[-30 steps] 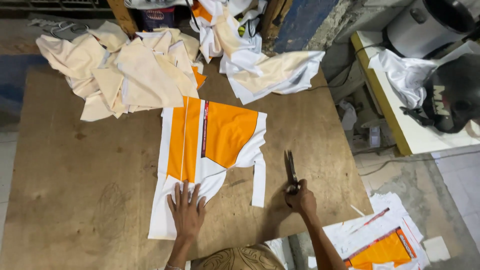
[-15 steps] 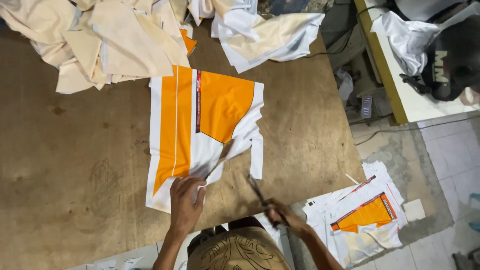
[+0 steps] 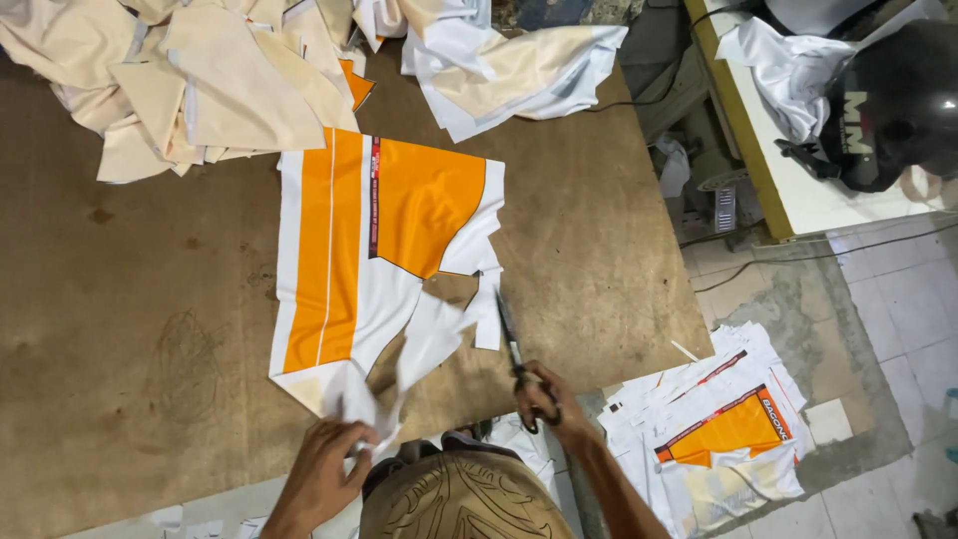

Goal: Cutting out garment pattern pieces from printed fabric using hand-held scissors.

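An orange and white printed fabric panel (image 3: pixel 369 240) lies flat on the brown cutting table (image 3: pixel 150 329). My left hand (image 3: pixel 321 467) grips a white strip (image 3: pixel 424 344) of the panel's lower edge and lifts it off the table. My right hand (image 3: pixel 547 399) holds dark scissors (image 3: pixel 509 334), blades pointing up at the panel's lower right edge beside a narrow white offcut (image 3: pixel 488 311). Part of my patterned cap shows at the bottom.
Heaps of cream and white cut fabric (image 3: pixel 190 85) crowd the table's far side. Printed orange and white pieces (image 3: pixel 723 434) lie stacked on the floor to the right. A black helmet (image 3: pixel 893 105) and white cloth rest on a side table.
My left hand has closed on the white strip and pulled it up and toward me. The scissors have moved up to the panel's lower right edge. The view has shifted slightly.
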